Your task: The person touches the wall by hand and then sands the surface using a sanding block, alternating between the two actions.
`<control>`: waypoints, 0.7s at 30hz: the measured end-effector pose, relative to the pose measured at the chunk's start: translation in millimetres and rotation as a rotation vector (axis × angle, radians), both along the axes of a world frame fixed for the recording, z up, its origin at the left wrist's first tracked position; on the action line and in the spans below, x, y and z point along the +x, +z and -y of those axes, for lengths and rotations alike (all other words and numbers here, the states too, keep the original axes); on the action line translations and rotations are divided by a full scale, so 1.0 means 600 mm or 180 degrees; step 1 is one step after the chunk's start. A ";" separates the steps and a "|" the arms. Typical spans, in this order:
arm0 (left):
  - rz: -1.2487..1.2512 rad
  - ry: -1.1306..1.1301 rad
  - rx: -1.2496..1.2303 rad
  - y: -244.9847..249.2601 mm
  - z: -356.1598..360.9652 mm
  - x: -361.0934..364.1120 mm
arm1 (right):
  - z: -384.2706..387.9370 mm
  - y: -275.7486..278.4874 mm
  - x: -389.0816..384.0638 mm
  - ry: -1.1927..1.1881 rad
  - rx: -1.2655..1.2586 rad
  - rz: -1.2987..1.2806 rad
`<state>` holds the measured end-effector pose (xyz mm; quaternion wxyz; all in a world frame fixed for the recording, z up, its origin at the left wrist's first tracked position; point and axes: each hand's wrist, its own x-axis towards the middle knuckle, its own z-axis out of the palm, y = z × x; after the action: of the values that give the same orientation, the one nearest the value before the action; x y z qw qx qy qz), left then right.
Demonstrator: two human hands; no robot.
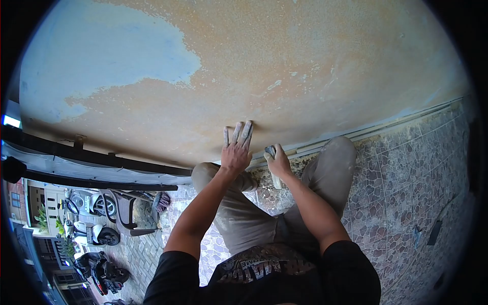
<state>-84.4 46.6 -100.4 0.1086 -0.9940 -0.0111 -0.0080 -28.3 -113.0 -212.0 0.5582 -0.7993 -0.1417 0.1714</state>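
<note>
My left hand (pixel 236 152) lies against the wall (pixel 284 46), fingers stretched out and slightly apart, their tips coated in pale dust. The wall's tan surface is patchy, with a large pale blue-white area at the upper left. To the right and a little lower, close to the foot of the wall, my right hand (pixel 278 162) is closed around a small dark grey piece (pixel 270 151). Only its end shows past the thumb and fingers; I cannot tell its kind. Just below that hand a pale, narrow object (pixel 276 181) shows.
Stone-patterned floor tiles (pixel 386 198), dusty near the wall, surround my bent knees. A dark rail (pixel 91 157) runs along the left. Beyond it are a brown woven chair (pixel 123 211) and several parked motorbikes (pixel 91 233). A small dark item (pixel 434 233) lies at right.
</note>
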 end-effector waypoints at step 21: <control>0.0108 0.0243 -0.0242 -0.013 0.001 -0.003 | 0.005 0.005 0.002 -0.0016 -0.0039 0.0132</control>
<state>-86.0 45.9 -108.0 0.0707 -0.9960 -0.0512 -0.0203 -27.1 -115.9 -208.8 0.5507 -0.8065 -0.1501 0.1541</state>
